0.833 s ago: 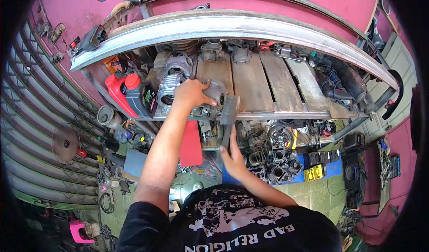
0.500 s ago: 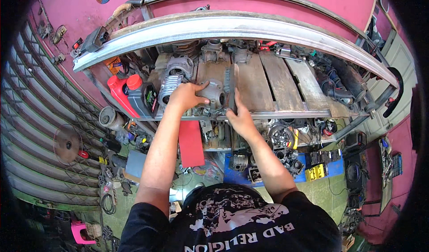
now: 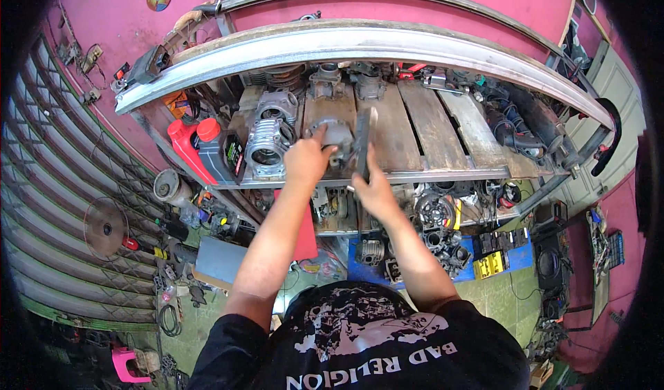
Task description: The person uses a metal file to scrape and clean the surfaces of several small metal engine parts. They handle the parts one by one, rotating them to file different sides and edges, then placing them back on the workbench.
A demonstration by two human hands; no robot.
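My left hand (image 3: 306, 164) is closed on a grey cast-metal engine part (image 3: 335, 133) at the front of the wooden bench, its index finger and thumb reaching over the metal. Motion blurs the part's right side. Beside it, my right hand (image 3: 374, 187) grips the near end of a long, flat, dark bar (image 3: 364, 141), which stands edge-up and points toward the far side. The bar's exact kind is unclear, and so is whether it touches the part. Just left of my left hand sits a finned engine cylinder (image 3: 270, 148), with another grey engine casting (image 3: 278, 104) behind it.
Two oil bottles, one red (image 3: 183, 144) and one dark with a red cap (image 3: 220, 151), stand at the bench's left end. A metal rail (image 3: 360, 43) crosses above the bench. Power tools (image 3: 515, 137) lie at the right. More engine parts (image 3: 443, 214) fill the level below.
My left hand has shifted right and slightly nearer, uncovering the finned cylinder. The engine part in its grip has turned and blurred. The bar has tilted and moved a little to the right.
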